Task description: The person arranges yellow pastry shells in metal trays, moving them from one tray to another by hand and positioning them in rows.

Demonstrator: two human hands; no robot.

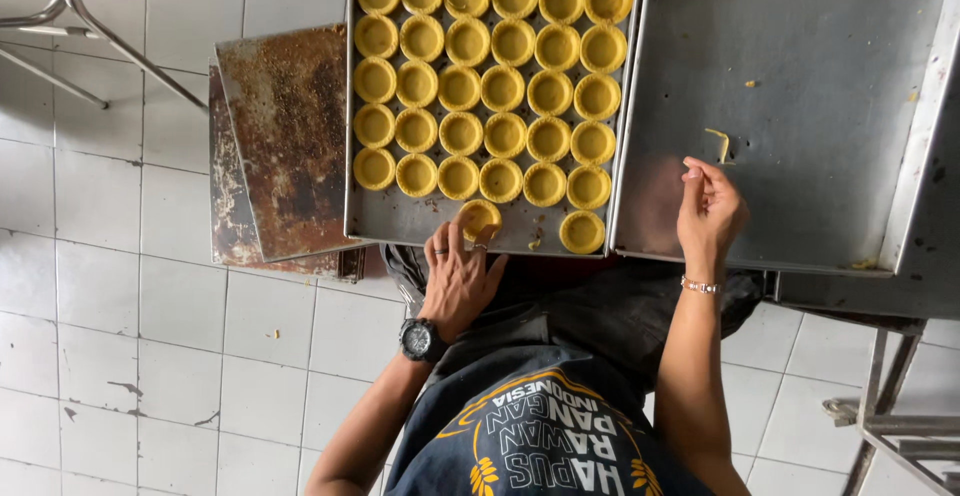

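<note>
A left hand [458,281] pinches a tart shell [479,219] at the near edge of a tray [400,218], filled rows of shells [482,86] beyond the grip; to its right, the right hand [708,211] rests on an empty tray [800,106].

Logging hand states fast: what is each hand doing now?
Left hand: fingers closed on a tart shell.
Right hand: loosely curled, empty, over the bare tray.

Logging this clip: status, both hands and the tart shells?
Left hand fingertips on loose tart shell. Right hand curled over bare tray. Nothing in between.
</note>
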